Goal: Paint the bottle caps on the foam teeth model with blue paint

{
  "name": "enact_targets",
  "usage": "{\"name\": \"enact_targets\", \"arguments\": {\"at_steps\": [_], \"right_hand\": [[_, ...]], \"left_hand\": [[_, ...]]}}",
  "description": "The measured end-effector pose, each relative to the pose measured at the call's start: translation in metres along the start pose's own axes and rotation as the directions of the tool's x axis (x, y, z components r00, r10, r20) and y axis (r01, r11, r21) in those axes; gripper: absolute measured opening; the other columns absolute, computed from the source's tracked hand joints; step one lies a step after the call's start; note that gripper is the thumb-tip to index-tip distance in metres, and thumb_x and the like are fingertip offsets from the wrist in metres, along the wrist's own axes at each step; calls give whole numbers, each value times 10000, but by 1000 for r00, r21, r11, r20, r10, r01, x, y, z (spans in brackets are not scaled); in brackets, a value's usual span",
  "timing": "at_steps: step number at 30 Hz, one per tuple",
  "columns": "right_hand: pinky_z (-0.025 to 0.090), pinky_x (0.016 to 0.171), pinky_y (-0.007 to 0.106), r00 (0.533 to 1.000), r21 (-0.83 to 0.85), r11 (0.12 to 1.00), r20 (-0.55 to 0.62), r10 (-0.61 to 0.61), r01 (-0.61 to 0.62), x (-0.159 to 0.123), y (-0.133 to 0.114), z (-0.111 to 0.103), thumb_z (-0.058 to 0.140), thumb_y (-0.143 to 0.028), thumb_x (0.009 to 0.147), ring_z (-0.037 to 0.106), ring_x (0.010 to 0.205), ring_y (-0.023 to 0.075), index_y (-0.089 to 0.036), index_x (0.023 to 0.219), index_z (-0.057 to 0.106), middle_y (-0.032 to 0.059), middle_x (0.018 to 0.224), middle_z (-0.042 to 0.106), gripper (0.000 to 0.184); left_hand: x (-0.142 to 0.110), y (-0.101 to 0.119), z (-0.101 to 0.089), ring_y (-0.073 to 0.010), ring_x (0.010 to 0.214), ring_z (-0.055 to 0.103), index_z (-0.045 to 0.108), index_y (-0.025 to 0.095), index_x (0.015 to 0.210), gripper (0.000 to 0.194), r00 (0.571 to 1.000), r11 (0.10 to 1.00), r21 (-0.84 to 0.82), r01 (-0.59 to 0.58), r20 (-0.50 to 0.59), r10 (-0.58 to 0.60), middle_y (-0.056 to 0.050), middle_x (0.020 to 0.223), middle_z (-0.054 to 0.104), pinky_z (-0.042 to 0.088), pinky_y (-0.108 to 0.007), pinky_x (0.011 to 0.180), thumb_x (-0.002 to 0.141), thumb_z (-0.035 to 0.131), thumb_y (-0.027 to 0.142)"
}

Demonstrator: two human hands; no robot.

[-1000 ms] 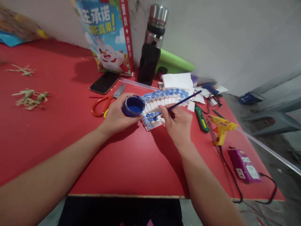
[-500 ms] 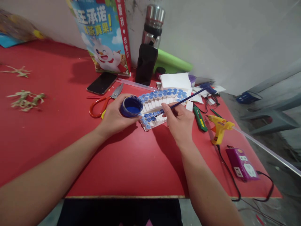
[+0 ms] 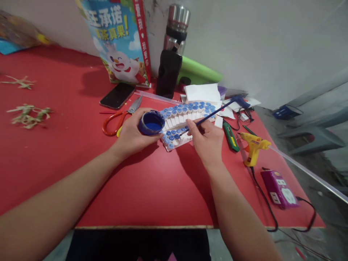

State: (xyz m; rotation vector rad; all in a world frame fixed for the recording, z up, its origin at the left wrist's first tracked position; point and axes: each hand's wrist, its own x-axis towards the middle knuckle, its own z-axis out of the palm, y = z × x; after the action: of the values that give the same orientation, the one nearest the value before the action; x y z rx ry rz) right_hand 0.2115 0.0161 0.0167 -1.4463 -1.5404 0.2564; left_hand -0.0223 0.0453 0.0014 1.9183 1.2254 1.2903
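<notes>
In my left hand [image 3: 132, 135] is a small open jar of blue paint [image 3: 151, 123], gripped round its side and tilted a little toward me. My right hand [image 3: 208, 141] pinches a dark blue paintbrush [image 3: 214, 113] near its tip. The bristle end touches or nearly touches the rosettes at the near side of a white model [image 3: 176, 121]. Rows of small round rosettes run along the model, many painted light or dark blue, some near my right fingers white. My left fingertips are by the model's left end, and my right hand covers part of its near right side.
Orange-handled scissors [image 3: 114, 123] and a phone [image 3: 117, 95] lie left. Behind stand a printed bag [image 3: 119, 43], a steel flask [image 3: 178, 27] and a black case [image 3: 169, 72]. To the right are a green cutter [image 3: 231, 136], a yellow glue gun [image 3: 252, 146] and a purple power box [image 3: 280, 190] with cables.
Almost nothing differs. The brush tip stays at the near row of rosettes with a very slight shift, and the jar remains in my left hand.
</notes>
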Motion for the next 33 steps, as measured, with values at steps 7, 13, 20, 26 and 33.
{"name": "enact_targets", "arguments": {"at_steps": [7,13,20,26,33], "right_hand": [[442,564,273,1000,40,999,-29,9,-8,0,0,1,695,-529,1011,579,538,127,-199,837,725,-11,643,698,374],[470,565,268,1000,68,997,-5,23,-22,0,0,5,709,-521,1008,631,549,136,-203,850,731,-6,651,726,356],[466,563,268,1000,56,998,-2,31,-31,0,2,6,713,-508,1004,623,535,129,-200,828,730,-12,635,720,355],[444,552,271,1000,23,999,-19,23,-22,0,3,6,717,-501,1004,576,515,122,-196,817,728,-8,633,700,358],[439,540,258,1000,3,1000,-5,6,-6,0,4,6,696,-511,1021,580,521,119,-196,809,723,-9,628,692,381]], "left_hand": [[0,0,0,-288,1076,747,677,209,1144,526,1000,1000,12,14,0,-14,-75,1158,792,615,-433,986,707,895,404],[0,-1,0,-293,1074,748,678,216,1151,524,1000,1000,-17,-6,-5,6,-79,1158,787,610,-440,990,710,901,393],[0,-1,0,-293,1094,745,680,210,1151,525,1000,1000,3,-13,-4,13,-76,1162,784,608,-441,1006,714,898,402],[0,-1,0,-294,1091,744,679,213,1152,524,1000,1000,8,-10,-1,10,-78,1159,781,607,-448,1013,719,905,401],[0,-3,0,-294,1112,739,676,216,1161,533,1000,1000,5,-3,-2,3,-78,1173,773,604,-436,1021,714,899,405]]}}
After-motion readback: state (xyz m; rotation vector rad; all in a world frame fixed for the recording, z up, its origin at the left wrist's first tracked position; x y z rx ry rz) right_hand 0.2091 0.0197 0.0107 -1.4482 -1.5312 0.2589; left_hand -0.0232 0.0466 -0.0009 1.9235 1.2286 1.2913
